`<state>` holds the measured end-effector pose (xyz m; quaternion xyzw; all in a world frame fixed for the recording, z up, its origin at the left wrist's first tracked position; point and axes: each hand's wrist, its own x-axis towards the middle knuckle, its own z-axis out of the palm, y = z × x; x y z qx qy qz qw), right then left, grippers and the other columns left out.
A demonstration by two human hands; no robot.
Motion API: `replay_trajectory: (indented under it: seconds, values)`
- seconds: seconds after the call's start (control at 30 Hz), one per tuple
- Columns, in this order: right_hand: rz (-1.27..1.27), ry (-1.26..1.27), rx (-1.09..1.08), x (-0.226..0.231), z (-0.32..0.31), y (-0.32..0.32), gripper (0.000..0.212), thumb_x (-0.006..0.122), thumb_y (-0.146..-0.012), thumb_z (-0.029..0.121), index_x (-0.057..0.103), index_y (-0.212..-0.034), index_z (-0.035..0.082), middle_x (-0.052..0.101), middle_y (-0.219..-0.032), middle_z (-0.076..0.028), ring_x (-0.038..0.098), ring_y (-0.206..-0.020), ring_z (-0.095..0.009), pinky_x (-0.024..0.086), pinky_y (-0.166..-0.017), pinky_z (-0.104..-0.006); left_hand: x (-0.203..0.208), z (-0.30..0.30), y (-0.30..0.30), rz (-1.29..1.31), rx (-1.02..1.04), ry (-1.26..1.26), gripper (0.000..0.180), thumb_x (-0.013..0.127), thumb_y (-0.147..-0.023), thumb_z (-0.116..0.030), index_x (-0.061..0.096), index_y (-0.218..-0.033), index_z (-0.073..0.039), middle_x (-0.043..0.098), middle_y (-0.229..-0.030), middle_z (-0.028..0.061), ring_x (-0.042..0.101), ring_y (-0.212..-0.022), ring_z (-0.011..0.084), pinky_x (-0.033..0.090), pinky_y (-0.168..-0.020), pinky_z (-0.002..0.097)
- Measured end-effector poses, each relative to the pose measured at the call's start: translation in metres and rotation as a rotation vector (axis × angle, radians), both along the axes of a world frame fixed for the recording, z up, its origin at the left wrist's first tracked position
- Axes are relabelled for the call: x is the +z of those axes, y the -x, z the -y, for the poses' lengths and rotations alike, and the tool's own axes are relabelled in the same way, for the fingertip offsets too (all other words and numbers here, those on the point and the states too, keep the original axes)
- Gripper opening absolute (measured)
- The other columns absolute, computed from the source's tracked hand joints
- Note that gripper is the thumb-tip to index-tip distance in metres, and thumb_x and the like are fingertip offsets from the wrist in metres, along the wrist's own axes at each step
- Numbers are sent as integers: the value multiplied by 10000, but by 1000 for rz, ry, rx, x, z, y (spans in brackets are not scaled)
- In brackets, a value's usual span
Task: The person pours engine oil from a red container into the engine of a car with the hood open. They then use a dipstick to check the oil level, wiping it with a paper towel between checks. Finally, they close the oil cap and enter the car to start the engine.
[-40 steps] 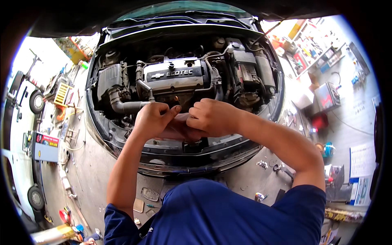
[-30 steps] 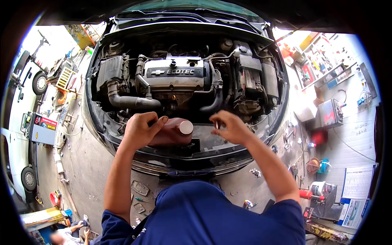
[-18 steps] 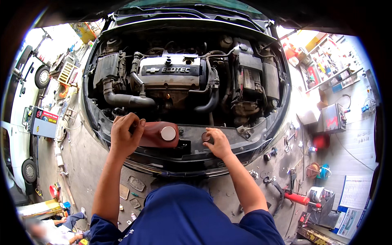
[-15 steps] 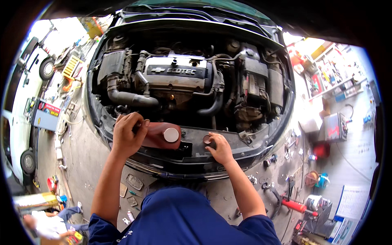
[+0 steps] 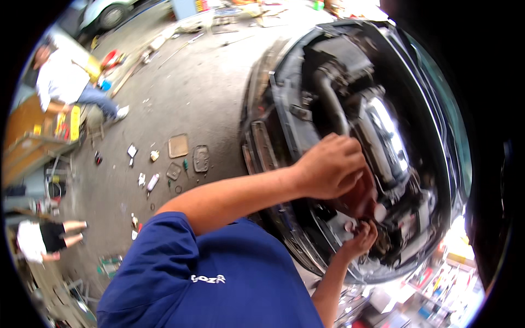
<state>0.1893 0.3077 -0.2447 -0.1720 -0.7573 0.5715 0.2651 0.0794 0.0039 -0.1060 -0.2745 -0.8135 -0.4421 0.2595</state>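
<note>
I see the left hand (image 5: 328,167) closed around a dark red bottle (image 5: 358,197), which it holds tilted over the front of the open engine bay (image 5: 350,109), on the right side of the view. The pale mouth of the bottle (image 5: 379,212) points down and toward the near side. The right hand (image 5: 361,238) is just under it, fingers curled in a narrow pinch at a small pale cap (image 5: 348,226) or filler opening; I cannot tell which of the two it is, and I cannot tell if the fingers really hold something.

I judge the step in hand is the pouring of fluid into an opening at the front of the bay, or the last preparation for it. The next move, I think, needs the mouth of the bottle aligned exactly above the opening, and a slow tilt so nothing spills on the parts around.

Much is hard to read. The view is strongly turned and bent, the bright engine cover (image 5: 383,131) is overexposed, and the left hand hides most of the bottle. The opening itself is not visible to me. On the far left, a seated person (image 5: 65,82) and small parts on the concrete floor (image 5: 180,98) are well apart from the work.
</note>
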Motion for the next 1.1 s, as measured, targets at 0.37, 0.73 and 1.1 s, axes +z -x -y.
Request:
replay_trajectory:
  seconds: [0.37,0.73,1.1]
  values:
    - [499,-10,388,-64,187,-69,170,565,-1081,85,593,-1244,46,607,-910,-17,523,-654,-63,428,-569,-201,-207,341,-267,1341,188,479,449,690,-989,-425,679,-1221,-41,751,-1172,209,714,-1157,384,548,-1001,524]
    - [1118,-398,1413,-163,489,-38,209,641,-1075,151,687,-1211,-2,724,-939,-59,680,-810,-120,568,-745,-284,-361,529,-411,1618,844,-209,338,646,-1047,-351,673,-1199,-49,770,-1080,186,738,-1031,376,572,-930,490]
    - [1728,-29,1450,-442,640,-110,233,610,-1113,181,659,-1232,-13,689,-936,-35,631,-822,-101,531,-772,-272,-848,564,-438,1634,1365,-593,206,695,-990,-277,692,-1044,-78,779,-1006,171,754,-985,383,575,-844,471]
